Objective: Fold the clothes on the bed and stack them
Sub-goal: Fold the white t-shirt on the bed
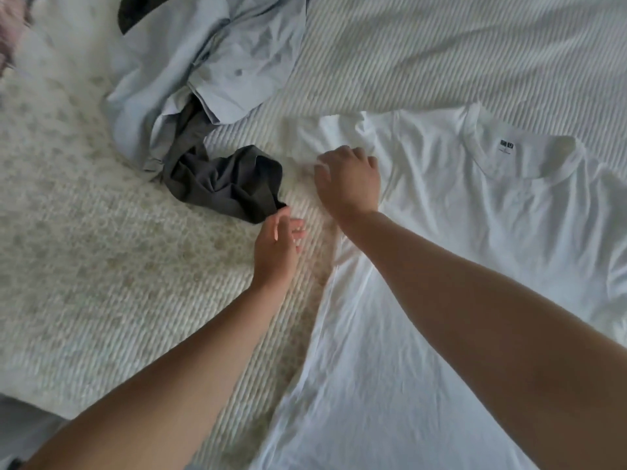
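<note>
A white T-shirt (475, 239) lies spread flat on the bed, collar with a label toward the upper right. My right hand (349, 178) rests over its left sleeve with curled fingers; whether it grips the cloth I cannot tell. My left hand (276, 245) hovers open over the bare cover just left of the shirt's side, fingers relaxed, close to a crumpled dark grey garment (227, 184). A rumpled light blue shirt (203, 62) lies heaped beyond the grey one at the upper left.
The bed's white ribbed cover (441, 45) stretches across the upper right and the lower left. The bed's edge (34, 405) runs along the lower left corner. Something pinkish (10, 32) shows at the far upper left.
</note>
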